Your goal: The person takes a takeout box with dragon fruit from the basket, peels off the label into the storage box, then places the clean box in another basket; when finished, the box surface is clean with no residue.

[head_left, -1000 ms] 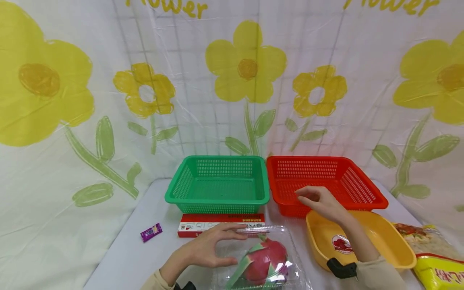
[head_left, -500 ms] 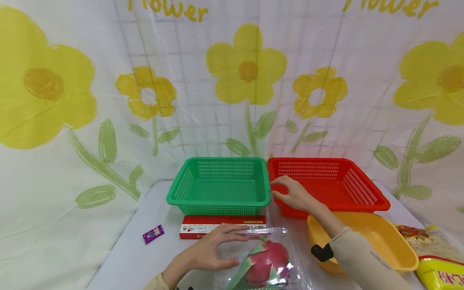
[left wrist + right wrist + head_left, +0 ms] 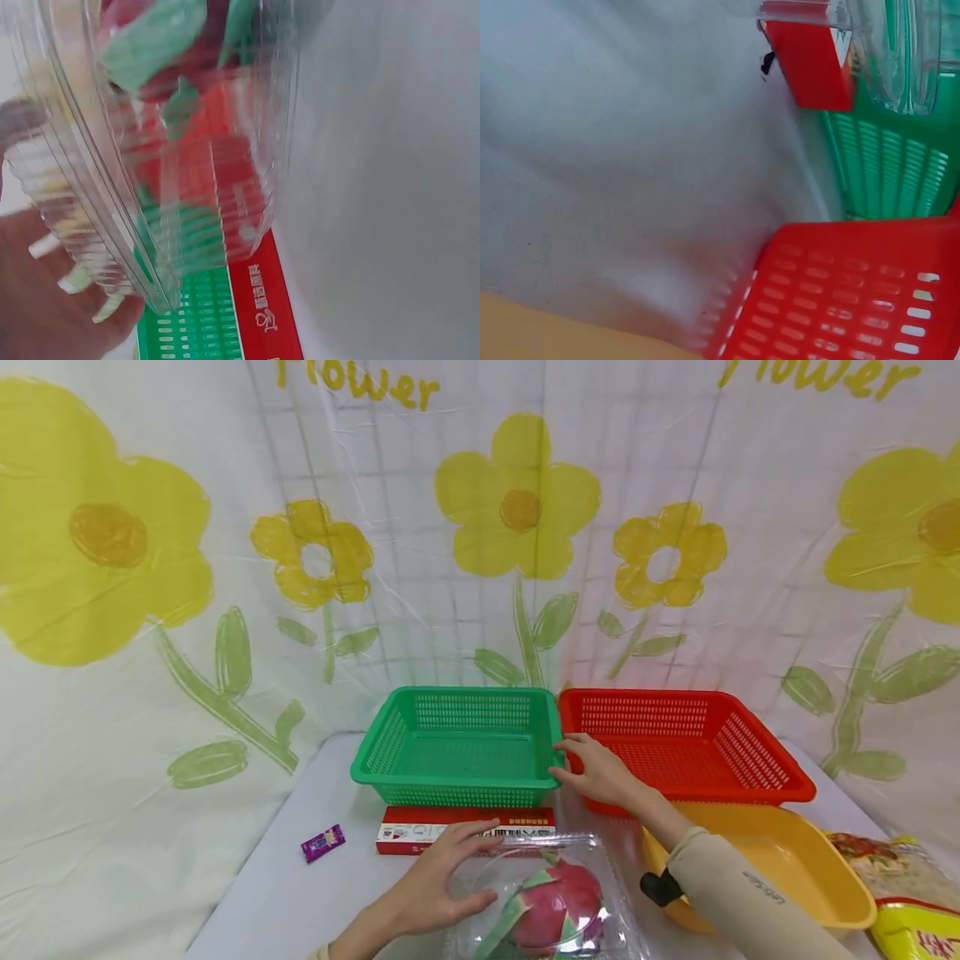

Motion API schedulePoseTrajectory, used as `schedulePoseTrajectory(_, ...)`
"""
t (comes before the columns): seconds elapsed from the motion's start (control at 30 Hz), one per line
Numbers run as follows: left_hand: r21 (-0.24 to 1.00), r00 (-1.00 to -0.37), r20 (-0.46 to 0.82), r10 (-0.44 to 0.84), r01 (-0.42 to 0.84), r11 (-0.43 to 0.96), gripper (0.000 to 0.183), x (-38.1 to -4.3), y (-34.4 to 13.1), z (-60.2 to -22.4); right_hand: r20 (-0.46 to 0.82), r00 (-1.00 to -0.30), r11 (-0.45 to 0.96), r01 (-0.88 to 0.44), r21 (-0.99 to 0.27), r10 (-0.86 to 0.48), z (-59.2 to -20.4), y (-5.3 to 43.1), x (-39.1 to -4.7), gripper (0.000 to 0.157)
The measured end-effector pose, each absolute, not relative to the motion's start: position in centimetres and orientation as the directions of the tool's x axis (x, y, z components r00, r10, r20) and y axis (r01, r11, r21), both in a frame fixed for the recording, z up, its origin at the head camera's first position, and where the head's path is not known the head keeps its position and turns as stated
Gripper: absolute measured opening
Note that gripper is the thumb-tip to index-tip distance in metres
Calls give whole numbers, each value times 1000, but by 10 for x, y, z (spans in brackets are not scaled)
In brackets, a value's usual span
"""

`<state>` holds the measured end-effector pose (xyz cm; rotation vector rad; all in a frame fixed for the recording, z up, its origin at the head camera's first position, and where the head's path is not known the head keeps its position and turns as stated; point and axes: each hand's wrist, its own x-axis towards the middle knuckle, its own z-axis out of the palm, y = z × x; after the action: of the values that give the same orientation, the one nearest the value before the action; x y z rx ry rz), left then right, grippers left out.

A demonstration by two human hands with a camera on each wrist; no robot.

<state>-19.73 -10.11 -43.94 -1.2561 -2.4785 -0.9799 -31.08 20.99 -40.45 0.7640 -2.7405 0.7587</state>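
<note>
A clear plastic clamshell box (image 3: pixel 480 935) stands at the front middle in the head view, with a red, green-leaved dragon fruit (image 3: pixel 562 906) inside. My left hand (image 3: pixel 427 889) is beside the box's left side, thumb and fingers spread. The left wrist view shows its fingers close along the ribbed wall of the clamshell box (image 3: pixel 180 225); contact cannot be told. My right hand (image 3: pixel 603 777) hovers over the meeting rims of the green basket (image 3: pixel 457 795) and the red basket (image 3: pixel 675 777), thumb and fingers apart. Whether its fingertips touch the green rim is unclear.
A red-and-white carton (image 3: pixel 420 831) lies before the green basket. At left is a small purple packet (image 3: pixel 323 843). A yellow basin (image 3: pixel 795 860) stands at right under my right forearm, with a yellow food bag (image 3: pixel 907 902) beyond it. A flower-printed curtain (image 3: pixel 420 635) hangs behind.
My right hand has moved left, from over the red basket to the green basket's right rim. My left hand has stayed beside the clamshell box. The whole view has shifted slightly.
</note>
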Motion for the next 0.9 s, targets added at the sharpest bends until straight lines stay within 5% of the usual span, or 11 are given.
schedulePoseTrajectory(0.23, 633, -813, 349, 466, 572, 522, 66, -177, -106, -441, 312, -856, 760, -512, -400, -412, -407, 208, -310, 54)
schedulePoseTrajectory(0.43, 729, -912, 245, 330, 398, 557, 75, -161, -110, -447, 316, -853, 772, -514, -374, -415, -407, 207, -309, 62)
schedulePoseTrajectory(0.63, 824, -967, 31, 251, 167, 542, 80, -152, -115, -457, 309, -859, 777, -505, -376, -408, -409, 207, -308, 64)
schedulePoseTrajectory(0.9, 842, -937, -253, 240, -91, 533, 91, -152, -121, -467, 285, -868, 784, -492, -379, -406, -411, 206, -307, 66)
